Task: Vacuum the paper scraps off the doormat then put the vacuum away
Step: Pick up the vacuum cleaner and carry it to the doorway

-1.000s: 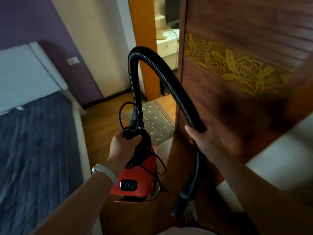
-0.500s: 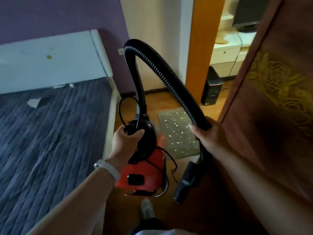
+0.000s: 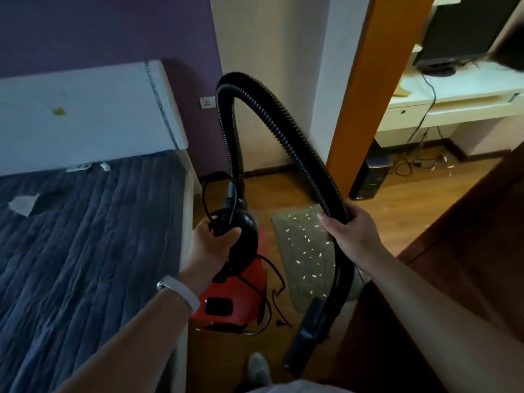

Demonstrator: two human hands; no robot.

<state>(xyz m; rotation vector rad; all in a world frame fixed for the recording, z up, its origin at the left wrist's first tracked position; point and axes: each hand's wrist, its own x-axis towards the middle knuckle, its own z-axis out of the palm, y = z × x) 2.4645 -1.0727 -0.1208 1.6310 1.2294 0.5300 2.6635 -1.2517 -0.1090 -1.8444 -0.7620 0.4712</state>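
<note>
A small red and black vacuum hangs in the air from its black top handle, which my left hand grips. Its black ribbed hose loops up and over to my right hand, which holds it partway down. The black nozzle dangles below that hand, above the floor. The grey-green doormat lies on the wooden floor between my hands, dotted with several white paper scraps. The vacuum's thin black cord trails beside its body.
A bed with a dark quilt and white headboard fills the left side. An orange door frame leads to a room with a white desk, monitor and computer tower. A dark wooden door stands at right. A wall socket is behind the hose.
The view has swung left and away from the carved door, so the bed, doormat and far room show more. Both hands keep their hold on the vacuum and hose.
</note>
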